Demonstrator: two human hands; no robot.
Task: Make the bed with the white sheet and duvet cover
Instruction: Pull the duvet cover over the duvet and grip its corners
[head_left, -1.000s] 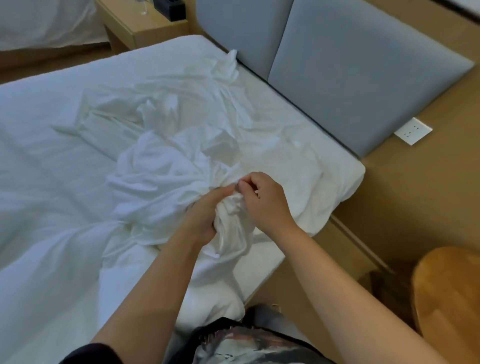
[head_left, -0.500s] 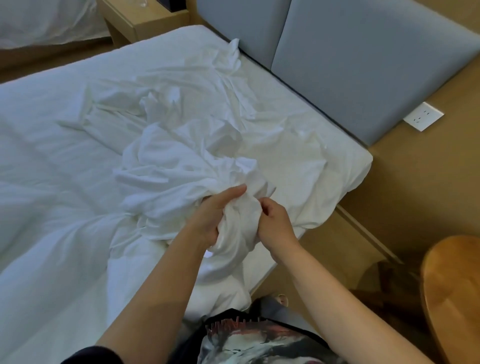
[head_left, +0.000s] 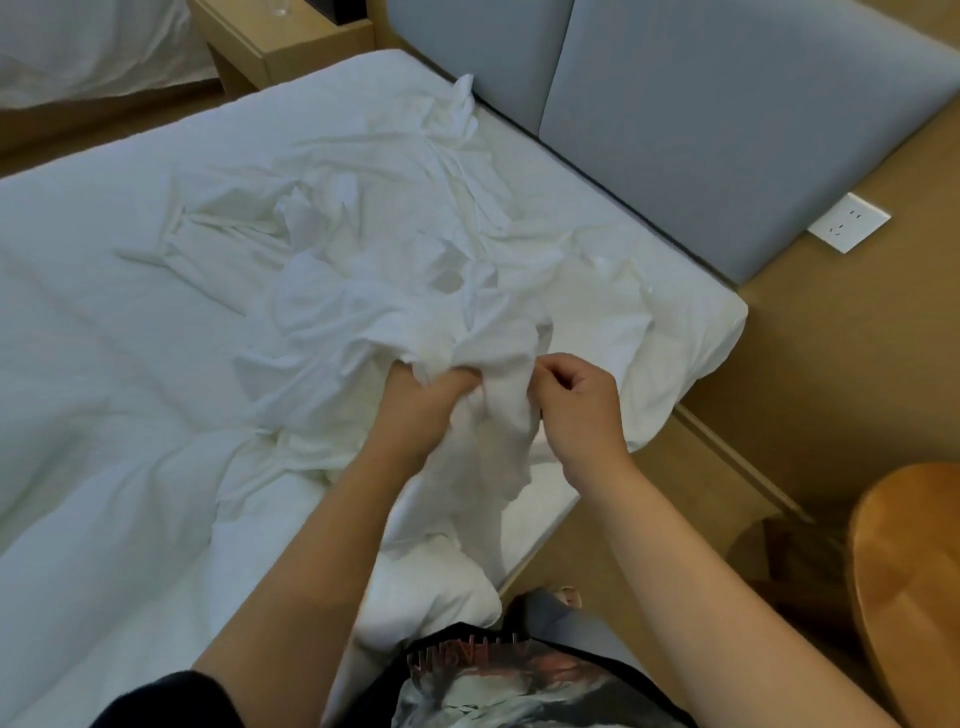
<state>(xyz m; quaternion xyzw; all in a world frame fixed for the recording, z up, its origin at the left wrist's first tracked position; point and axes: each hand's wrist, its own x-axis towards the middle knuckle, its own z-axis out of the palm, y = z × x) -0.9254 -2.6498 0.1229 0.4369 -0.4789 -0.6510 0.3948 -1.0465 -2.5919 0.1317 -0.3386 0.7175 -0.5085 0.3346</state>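
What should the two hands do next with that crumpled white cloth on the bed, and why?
The left hand grips and the right hand pinches one wad of the crumpled white cloth, which lies heaped in folds near the grey padded headboard, not spread flat. So probably draw them apart to open the bunch.

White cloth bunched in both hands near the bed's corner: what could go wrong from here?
1. The left hand and right hand grip a wadded bunch of the white cloth, not a clear edge; pulling may tighten the tangle.
2. The rest lies crumpled toward the headboard, so a hard tug could drag it over the mattress corner.
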